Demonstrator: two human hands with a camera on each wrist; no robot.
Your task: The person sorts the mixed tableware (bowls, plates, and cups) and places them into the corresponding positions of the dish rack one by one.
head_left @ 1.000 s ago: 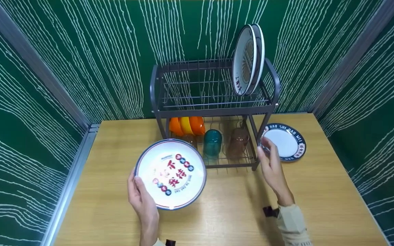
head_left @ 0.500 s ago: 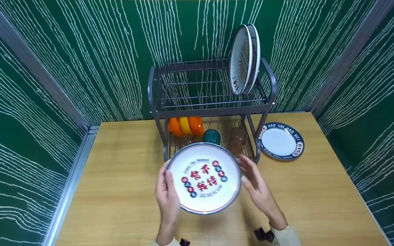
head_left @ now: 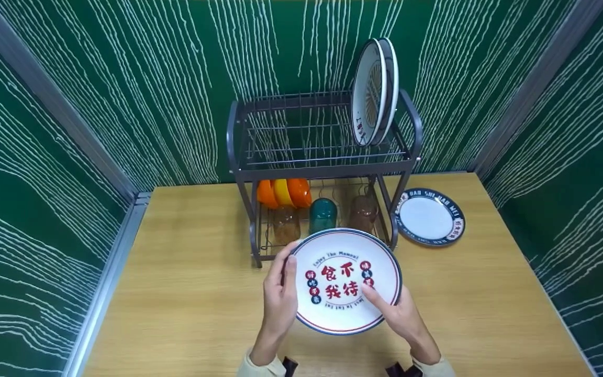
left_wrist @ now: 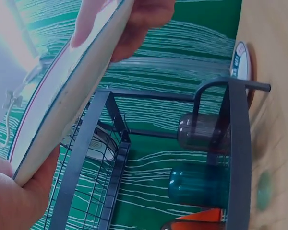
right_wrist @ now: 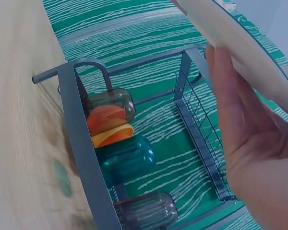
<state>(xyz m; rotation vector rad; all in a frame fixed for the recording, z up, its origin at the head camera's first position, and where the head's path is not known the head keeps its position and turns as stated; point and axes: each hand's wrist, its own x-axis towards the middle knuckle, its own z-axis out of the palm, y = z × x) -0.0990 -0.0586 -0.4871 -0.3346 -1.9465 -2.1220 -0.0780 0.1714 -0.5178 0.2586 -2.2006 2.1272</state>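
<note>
A white plate (head_left: 333,314) with a blue rim and red printed characters is held up in front of the rack, its printed face toward the head camera. My left hand (head_left: 280,298) grips its left edge, thumb on the rim. On the right side my right hand (head_left: 403,317) pinches it, thumb laid over the face and fingers behind. The right wrist view shows those fingers (right_wrist: 228,96) against the plate's underside (right_wrist: 245,52). In the left wrist view the plate (left_wrist: 62,100) appears nearly edge-on between both hands.
A dark two-tier dish rack (head_left: 327,170) stands behind, with two upright plates (head_left: 372,99) at its upper right. Below are orange and yellow bowls (head_left: 284,192), a teal glass (head_left: 323,214), a clear glass (head_left: 286,225) and a brownish glass (head_left: 364,212). A blue-rimmed plate (head_left: 430,217) lies right on the table (head_left: 176,293).
The plate has moved right and slightly down, and turned so its print sits more level. My right hand came over from beside the rack and took hold of its right edge.
</note>
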